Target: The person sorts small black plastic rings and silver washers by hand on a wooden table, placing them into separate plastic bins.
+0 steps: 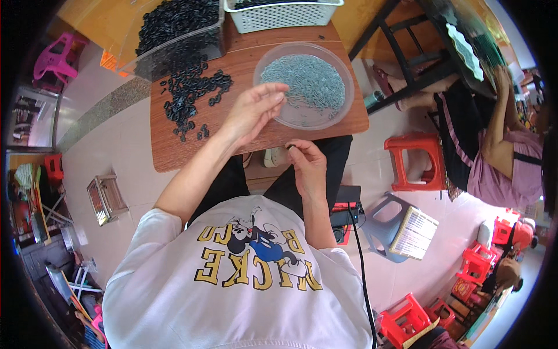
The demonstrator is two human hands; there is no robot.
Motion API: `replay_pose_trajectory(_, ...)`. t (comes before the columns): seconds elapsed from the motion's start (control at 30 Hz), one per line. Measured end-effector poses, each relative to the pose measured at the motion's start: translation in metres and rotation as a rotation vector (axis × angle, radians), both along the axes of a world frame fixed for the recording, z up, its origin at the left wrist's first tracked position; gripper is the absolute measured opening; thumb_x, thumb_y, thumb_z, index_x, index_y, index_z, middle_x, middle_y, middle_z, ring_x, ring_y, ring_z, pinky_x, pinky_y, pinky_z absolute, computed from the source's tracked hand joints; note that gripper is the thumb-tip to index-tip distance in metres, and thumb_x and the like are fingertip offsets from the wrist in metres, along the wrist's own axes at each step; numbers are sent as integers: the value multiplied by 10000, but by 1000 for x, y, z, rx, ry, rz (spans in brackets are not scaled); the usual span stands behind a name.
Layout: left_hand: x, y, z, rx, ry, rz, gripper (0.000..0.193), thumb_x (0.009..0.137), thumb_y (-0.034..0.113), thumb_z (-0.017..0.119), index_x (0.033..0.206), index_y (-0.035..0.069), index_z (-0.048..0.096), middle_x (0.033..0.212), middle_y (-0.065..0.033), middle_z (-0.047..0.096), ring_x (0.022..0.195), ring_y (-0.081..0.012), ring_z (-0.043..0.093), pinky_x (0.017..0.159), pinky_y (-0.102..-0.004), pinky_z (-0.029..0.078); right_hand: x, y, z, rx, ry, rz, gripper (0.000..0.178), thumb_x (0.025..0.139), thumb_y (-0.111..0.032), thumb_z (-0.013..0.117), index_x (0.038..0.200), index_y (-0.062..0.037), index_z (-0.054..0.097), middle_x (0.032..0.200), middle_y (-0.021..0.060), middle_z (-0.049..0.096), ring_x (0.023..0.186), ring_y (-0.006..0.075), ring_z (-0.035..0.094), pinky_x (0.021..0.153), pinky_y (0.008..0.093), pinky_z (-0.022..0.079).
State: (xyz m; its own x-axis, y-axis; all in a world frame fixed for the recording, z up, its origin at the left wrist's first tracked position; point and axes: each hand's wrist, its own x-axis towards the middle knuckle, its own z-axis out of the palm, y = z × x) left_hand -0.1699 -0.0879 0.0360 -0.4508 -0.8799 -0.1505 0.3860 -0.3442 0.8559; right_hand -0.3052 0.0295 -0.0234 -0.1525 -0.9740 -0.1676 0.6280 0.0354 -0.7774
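Observation:
My left hand [253,110] hovers over the small wooden table [174,148], at the near left rim of a clear round bowl [343,70] filled with small grey-blue pieces [302,78]. Its fingertips are pinched together at the rim; what they hold is too small to see. My right hand [307,166] sits at the table's near edge, thumb and forefinger closed on a small black ring [290,146]. A loose heap of black rings [192,93] lies on the table left of my left hand.
A clear bin [174,35] of black rings stands at the back left, a white mesh basket [279,14] behind the bowl. Another person [500,145] sits at the right by a dark table. Red stools [415,160] and a grey stool [389,224] stand on the tiled floor.

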Motion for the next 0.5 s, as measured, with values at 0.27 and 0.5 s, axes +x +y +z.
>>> replay_pose_trajectory(0.27, 61, 43, -15, 264, 300, 135, 86, 872, 48, 597, 952, 21, 617, 904, -66, 644, 771, -98, 593, 706, -209, 504, 45, -40, 49, -42, 271, 39, 139, 807, -11, 656, 944, 5, 671, 783, 11, 639, 662, 58, 566, 595, 173, 431)
replay_pose_trajectory(0.5, 77, 50, -22, 244, 314, 188, 78, 855, 23, 609, 929, 24, 634, 906, -75, 652, 784, -115, 609, 734, -226, 519, 60, -43, 48, 8, 524, 98, 182, 798, -82, 697, 963, -7, 677, 753, 35, 653, 631, 59, 586, 544, 142, 436)
